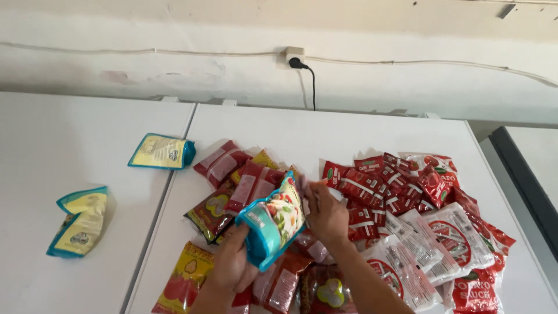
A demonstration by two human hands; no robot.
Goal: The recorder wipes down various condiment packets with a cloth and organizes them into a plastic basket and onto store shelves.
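Three teal pouches, two hands

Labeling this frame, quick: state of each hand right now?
Left hand: closed on the lower end of the teal pouch.
Right hand: fingers pinching the same pouch's top edge, above the pile of sachets.

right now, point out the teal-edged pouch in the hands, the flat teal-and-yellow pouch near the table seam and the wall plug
teal-edged pouch (273, 225), head view, printed front
flat teal-and-yellow pouch (161, 151), head view, yellow face
wall plug (296, 62), head view, black body
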